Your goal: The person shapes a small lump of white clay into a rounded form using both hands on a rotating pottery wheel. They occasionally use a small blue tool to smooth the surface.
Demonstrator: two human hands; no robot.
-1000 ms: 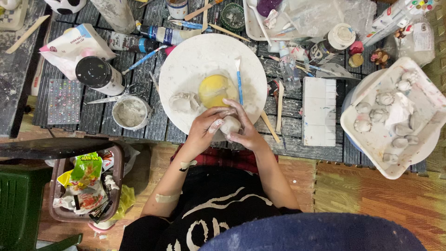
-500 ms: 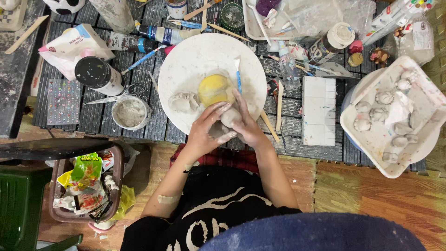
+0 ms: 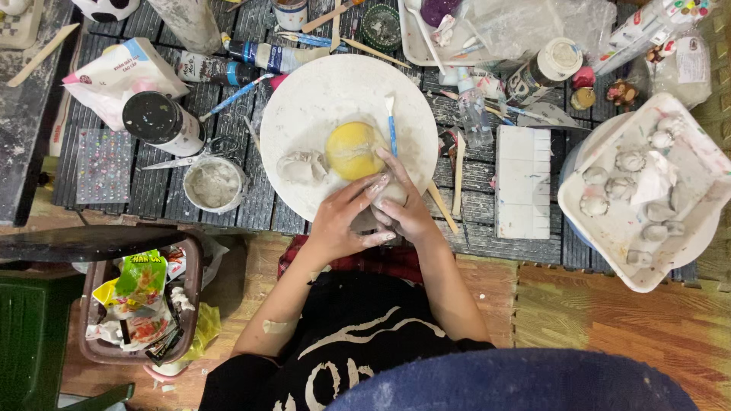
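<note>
Clay work fills the middle of the view: both hands meet at the near rim of a round white work plate on the dark slatted bench. The left hand and the right hand cup a small pale grey lump of clay between them, fingers curled closed around it and smeared with grey slip; the lump is mostly hidden, so its shape cannot be told. Just beyond the hands, on the plate, sits a round yellow sponge-like ball, with a crumpled grey clay piece to its left and a blue-handled brush lying just to its right. Left of the plate stand a small clay-stained cup and a black-lidded jar. To the right lies a white rectangular moulded palette, and farther right a white square tray holding several small grey clay shapes.
</note>
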